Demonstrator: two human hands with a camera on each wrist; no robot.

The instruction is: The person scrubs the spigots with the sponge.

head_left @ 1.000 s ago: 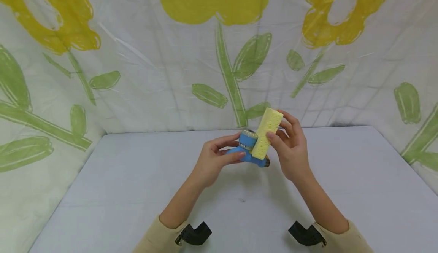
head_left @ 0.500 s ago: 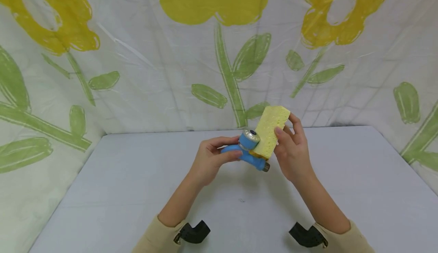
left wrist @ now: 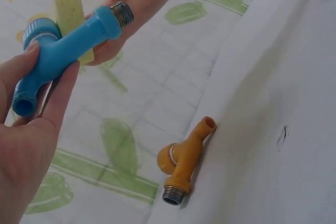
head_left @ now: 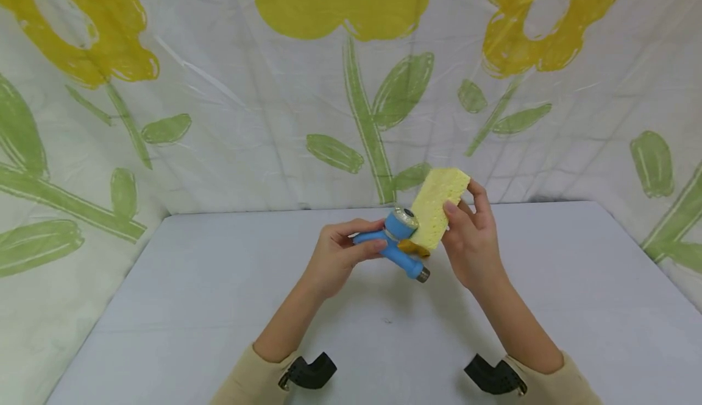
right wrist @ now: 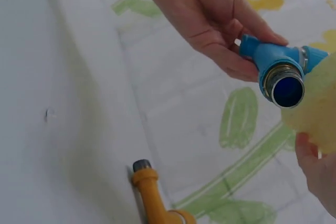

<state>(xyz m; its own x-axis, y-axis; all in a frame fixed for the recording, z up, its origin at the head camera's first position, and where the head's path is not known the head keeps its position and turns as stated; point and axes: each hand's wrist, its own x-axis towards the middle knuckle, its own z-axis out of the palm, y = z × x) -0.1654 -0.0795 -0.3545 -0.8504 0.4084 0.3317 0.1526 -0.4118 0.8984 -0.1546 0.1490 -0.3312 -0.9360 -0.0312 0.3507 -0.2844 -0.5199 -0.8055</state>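
Above the table, my left hand (head_left: pixel 331 259) pinches a blue plastic tap (head_left: pixel 400 257) between thumb and fingers. The tap has a round ribbed cap and a metal threaded end (left wrist: pixel 123 14), which points down and right in the head view. A yellow block sponge (head_left: pixel 437 210) is held by my right hand (head_left: pixel 474 250), thumb on the near side and fingers behind. Its left edge lies right at the tap's cap (head_left: pixel 402 222). In the right wrist view the sponge (right wrist: pixel 317 103) partly covers the cap.
An orange tap (left wrist: pixel 188 153) of the same shape lies on the white table (head_left: pixel 219 295) near its back edge, mostly hidden behind the sponge and blue tap in the head view. A flower-printed sheet (head_left: pixel 230 149) hangs behind the table.
The sponge has turned to show its broad face and shifted slightly right. The blue tap has tilted, its threaded end now lower. More of the orange tap shows beneath the sponge.
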